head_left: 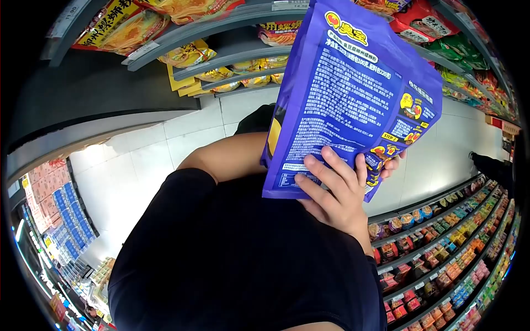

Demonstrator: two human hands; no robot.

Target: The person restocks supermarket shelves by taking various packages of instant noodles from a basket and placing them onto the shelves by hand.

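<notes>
A purple bag of instant rice noodles (337, 99) is held up in front of me, tilted, its printed back toward me. White Chinese text and small cooking-step pictures cover this side. My right hand (339, 190) is at the bag's lower edge, fingers spread across the printed face; its thumb seems to go below the bottom edge. My left arm passes behind the bag. Fingertips of my left hand (392, 165) show at the bag's right edge, curled round it; the rest of that hand is hidden.
Shelves ahead carry yellow noodle packs (187, 53) and red packs (422, 25). On the right, curved shelf rows (430, 259) hold cup noodles and many small packets. Stacked boxes (69, 207) stand at far left. A dark-clothed person (491, 168) is partly visible at right. Pale tiled floor (149, 160) lies between.
</notes>
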